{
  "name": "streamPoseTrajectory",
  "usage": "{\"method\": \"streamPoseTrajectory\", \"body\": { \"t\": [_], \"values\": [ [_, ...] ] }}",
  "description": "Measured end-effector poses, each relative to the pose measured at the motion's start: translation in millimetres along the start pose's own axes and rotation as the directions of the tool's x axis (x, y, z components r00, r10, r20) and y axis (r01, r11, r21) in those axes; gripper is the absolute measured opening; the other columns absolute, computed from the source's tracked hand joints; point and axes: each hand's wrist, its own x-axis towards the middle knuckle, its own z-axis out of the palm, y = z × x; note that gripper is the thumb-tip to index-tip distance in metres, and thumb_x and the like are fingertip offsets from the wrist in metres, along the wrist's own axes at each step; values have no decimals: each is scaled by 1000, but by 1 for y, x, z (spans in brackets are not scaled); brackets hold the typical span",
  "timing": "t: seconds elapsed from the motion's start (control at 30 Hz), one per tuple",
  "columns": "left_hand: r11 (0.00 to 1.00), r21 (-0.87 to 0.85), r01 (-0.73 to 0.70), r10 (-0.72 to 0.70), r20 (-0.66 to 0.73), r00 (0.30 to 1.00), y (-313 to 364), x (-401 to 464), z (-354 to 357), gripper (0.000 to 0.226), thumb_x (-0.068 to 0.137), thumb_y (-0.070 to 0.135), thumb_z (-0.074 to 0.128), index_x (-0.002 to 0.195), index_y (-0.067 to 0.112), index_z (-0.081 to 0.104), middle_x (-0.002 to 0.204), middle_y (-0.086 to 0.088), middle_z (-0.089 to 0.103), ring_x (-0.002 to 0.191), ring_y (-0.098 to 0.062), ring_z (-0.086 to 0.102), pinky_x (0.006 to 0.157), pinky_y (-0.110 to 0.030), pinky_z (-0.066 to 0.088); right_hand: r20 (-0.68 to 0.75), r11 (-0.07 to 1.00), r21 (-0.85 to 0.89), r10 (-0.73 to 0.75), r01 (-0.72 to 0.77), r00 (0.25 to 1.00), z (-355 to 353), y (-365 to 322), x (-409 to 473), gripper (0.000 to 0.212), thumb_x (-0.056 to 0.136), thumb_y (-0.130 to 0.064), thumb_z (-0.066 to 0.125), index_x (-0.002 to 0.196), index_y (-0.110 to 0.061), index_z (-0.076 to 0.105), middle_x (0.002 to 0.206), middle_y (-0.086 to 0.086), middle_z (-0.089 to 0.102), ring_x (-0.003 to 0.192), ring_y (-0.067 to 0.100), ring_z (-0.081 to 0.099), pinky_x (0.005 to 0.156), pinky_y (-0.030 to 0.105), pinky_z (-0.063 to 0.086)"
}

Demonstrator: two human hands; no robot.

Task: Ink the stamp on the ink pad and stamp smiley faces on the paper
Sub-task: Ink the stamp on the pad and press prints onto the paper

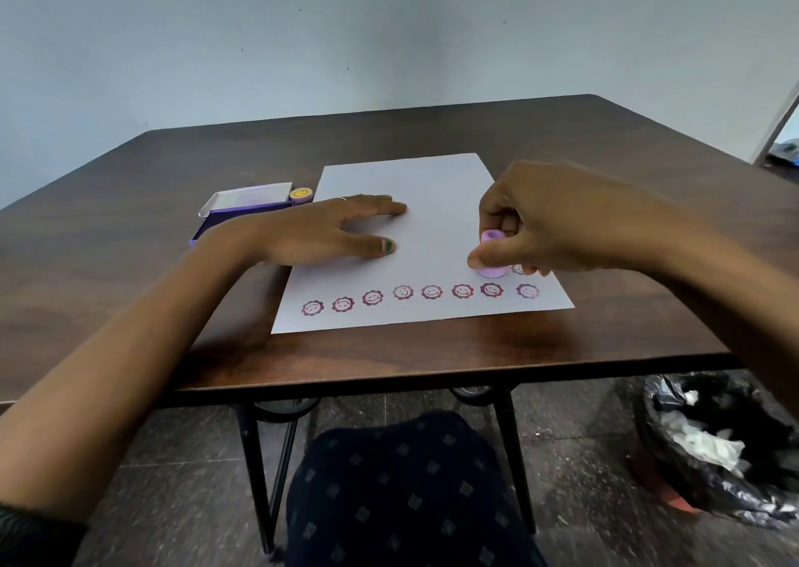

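Note:
A white sheet of paper (432, 194) lies on the dark wooden table (173, 264). Along its near edge runs a row of several purple smiley-face prints (402, 293); one more print (518, 269) shows above the row at the right, partly hidden by my fingers. My right hand (557, 225) grips a small lilac stamp (490, 270) whose base presses on the paper just above the row. My left hand (328, 229) lies flat, fingers spread, on the paper's left part. The purple ink pad (242, 207) with its lid up sits left of the paper.
A small yellow smiley stamp (300, 194) stands between the ink pad and the paper. A bin lined with a black bag (717, 445) stands on the floor at the right, below the table. My lap is under the table's near edge.

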Motion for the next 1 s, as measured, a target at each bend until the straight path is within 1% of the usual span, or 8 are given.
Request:
{"method": "streamPoseTrajectory", "body": {
  "t": [0.13, 0.23, 0.3, 0.37, 0.53, 0.8, 0.9, 1.0],
  "values": [
    [1000, -1, -1, 1, 0, 1000, 0, 0, 1, 54, 88, 46, 51, 138, 47, 31, 153, 22, 19, 136, 5, 17, 108, -18, 11, 26, 997, 68, 20, -22, 999, 0, 1, 1, 25, 75, -29, 72, 61, -11, 63, 54, 1, 69, 35, -1, 57, 49, 20, 43],
    [1000, -5, 1, -1, -2, 1000, 1, -2, 1, 54, 89, 44, 51, 139, 47, 31, 153, 23, 19, 135, 6, 17, 107, -17, 10, 6, 998, 65, 18, -18, 1000, 3, 2, 1, 25, 75, -29, 72, 62, -10, 62, 55, 4, 70, 38, 2, 59, 49, 20, 44],
    [1000, -9, 5, -5, -1, 1000, 1, -2, 0, 54, 89, 44, 51, 139, 46, 31, 153, 22, 19, 137, 4, 17, 108, -17, 10, 3, 998, 63, 19, -20, 1000, 3, 2, 2, 25, 74, -30, 72, 62, -10, 63, 57, 5, 71, 43, 7, 63, 52, 22, 49],
    [1000, -12, 7, -7, 0, 1000, 2, -3, 0, 54, 89, 43, 51, 139, 46, 31, 153, 22, 19, 138, 3, 16, 108, -18, 10, 25, 997, 75, 23, -24, 999, 1, 3, 3, 24, 74, -30, 73, 62, -11, 63, 59, 5, 72, 44, 6, 65, 54, 25, 52],
    [1000, -8, 11, -11, 1, 1000, 2, -2, -1, 54, 89, 45, 51, 139, 47, 31, 153, 22, 19, 139, 1, 16, 110, -20, 11, 35, 992, 122, 24, -28, 999, 0, 5, 4, 25, 72, -31, 75, 61, -12, 63, 59, 3, 72, 41, 1, 62, 52, 21, 46],
    [1000, -13, 5, -5, -10, 1000, 1, -1, -1, 54, 88, 45, 52, 138, 48, 32, 153, 22, 21, 138, 2, 18, 109, -19, 11, 63, 978, 204, 38, -50, 997, -1, 6, 3, 23, 72, -29, 77, 65, -10, 66, 61, 4, 73, 48, 10, 64, 53, 24, 50],
    [1000, -2, 9, -9, -10, 1000, 0, -1, -1, 54, 87, 46, 52, 138, 48, 33, 153, 22, 21, 138, 2, 18, 109, -19, 11, 23, 992, 118, 36, -38, 999, 1, 1, 3, 25, 73, -30, 75, 61, -12, 62, 61, 6, 71, 54, 18, 66, 58, 28, 51],
    [1000, -6, 5, -5, -11, 1000, 0, -1, -1, 54, 87, 47, 52, 138, 48, 33, 152, 23, 21, 133, 6, 18, 107, -18, 11, 37, 992, 114, 45, -49, 998, 0, -1, 2, 25, 74, -30, 75, 64, -10, 63, 62, 6, 72, 50, 13, 64, 60, 28, 50]
  ]
}}
